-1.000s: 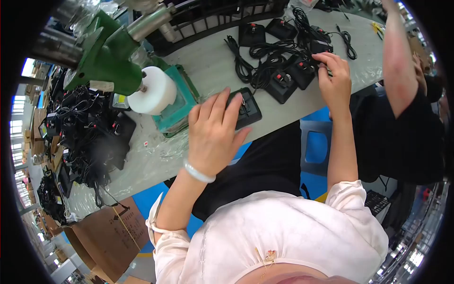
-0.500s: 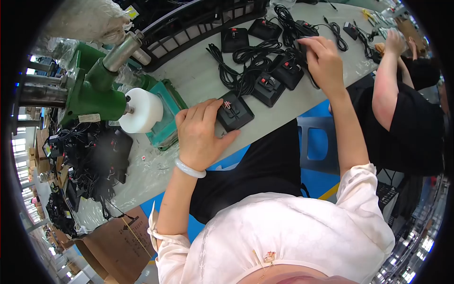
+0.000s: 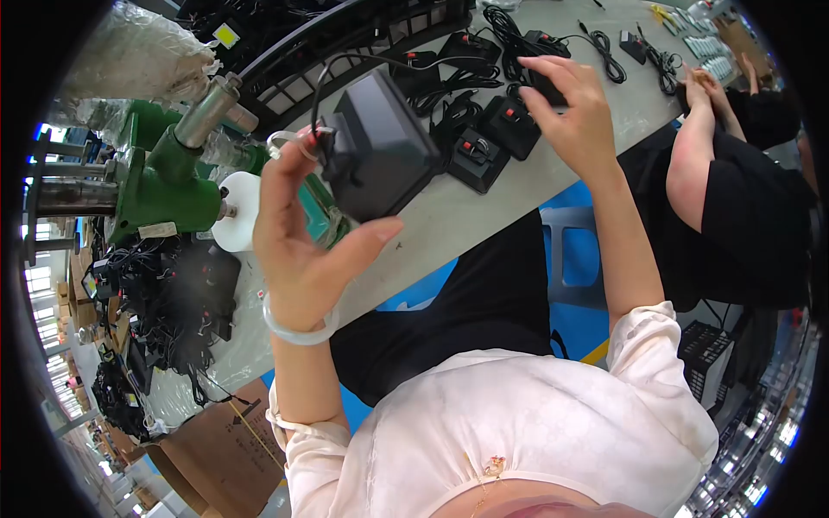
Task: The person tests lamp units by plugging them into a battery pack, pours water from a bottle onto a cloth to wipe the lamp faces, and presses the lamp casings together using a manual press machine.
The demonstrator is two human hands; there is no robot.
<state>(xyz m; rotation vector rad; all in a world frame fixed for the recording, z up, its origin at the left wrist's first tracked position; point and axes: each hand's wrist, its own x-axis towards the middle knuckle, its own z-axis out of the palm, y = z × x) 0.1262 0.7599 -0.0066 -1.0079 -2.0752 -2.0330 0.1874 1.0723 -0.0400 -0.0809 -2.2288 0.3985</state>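
My left hand, with a pale bangle at the wrist, is closed around a black plastic box raised above the table. The box is tilted, and its black cable arches over it toward the back right. A white tie loop shows by my fingertips. My right hand is at the far units, thumb and fingers apart around a dark part whose hold I cannot make out. Close by lie similar black boxes with red parts, one at the front and another behind it, among coiled cables.
A green press with a white round head stands on the left. Behind the table runs a black crate. Tangled black cables and boxes lie at left. A co-worker's arm is at right, beside a blue-grey stool.
My left hand has lifted the black box off the table, up and to the left, its cable trailing. My right hand has shifted slightly left, and its fingers have spread.
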